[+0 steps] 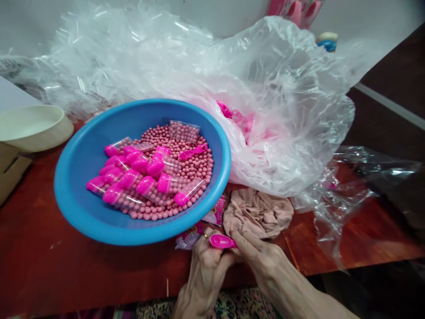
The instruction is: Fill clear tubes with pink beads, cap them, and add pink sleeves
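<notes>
My left hand [206,270], with a ring on one finger, and my right hand [262,266] meet at the table's front. Between their fingers is a small pink plastic spoon [221,241]. A blue plastic bowl [142,235] stands just beyond them. It holds many small pink beads [186,166], several bright pink capsules in clear packets [129,179], and another pink spoon [193,152]. A crumpled beige cloth [259,212] lies against my right fingers. Pink printed packets [215,212] sit by the bowl's rim.
A large clear plastic bag [282,110] with pink items inside bulges behind the bowl, and clear tubes in plastic [109,57] lie beyond it. A cream bowl [33,126] and cardboard [9,173] stand left on the red-brown table [43,270]. Clear film [338,195] hangs over the right edge.
</notes>
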A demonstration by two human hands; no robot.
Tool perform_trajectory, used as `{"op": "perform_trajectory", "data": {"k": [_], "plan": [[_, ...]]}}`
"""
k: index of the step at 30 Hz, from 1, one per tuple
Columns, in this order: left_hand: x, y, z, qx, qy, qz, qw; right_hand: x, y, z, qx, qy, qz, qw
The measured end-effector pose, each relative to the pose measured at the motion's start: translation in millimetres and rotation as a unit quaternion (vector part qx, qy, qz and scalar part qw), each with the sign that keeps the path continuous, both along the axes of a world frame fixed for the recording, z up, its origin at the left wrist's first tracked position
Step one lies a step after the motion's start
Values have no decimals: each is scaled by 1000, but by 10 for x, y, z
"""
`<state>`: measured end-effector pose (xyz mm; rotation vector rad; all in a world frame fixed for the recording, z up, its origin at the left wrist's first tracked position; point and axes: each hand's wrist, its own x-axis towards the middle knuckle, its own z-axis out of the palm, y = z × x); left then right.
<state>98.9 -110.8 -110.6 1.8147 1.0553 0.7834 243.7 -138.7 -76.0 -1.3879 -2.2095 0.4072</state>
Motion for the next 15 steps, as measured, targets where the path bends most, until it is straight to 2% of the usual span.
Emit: {"op": "perform_trajectory", "data": {"k": [3,7,10,12,15], "plan": [[-2,1,-28,24,3,-3,1000,7,-20,-22,15,-22,13,1000],[0,3,-29,17,11,2,1000,-1,-81,-62,31,-71,8,997],[-2,-1,-28,12,-4,7,1000,27,-76,-99,34,0,-6,999],[-14,-14,-34,2,-50,-1,999,57,-52,-108,8,70,-4,998],[-47,-54,-35,-86,-128,-29,988,82,-23,-78,-64,149,-32,986]]}}
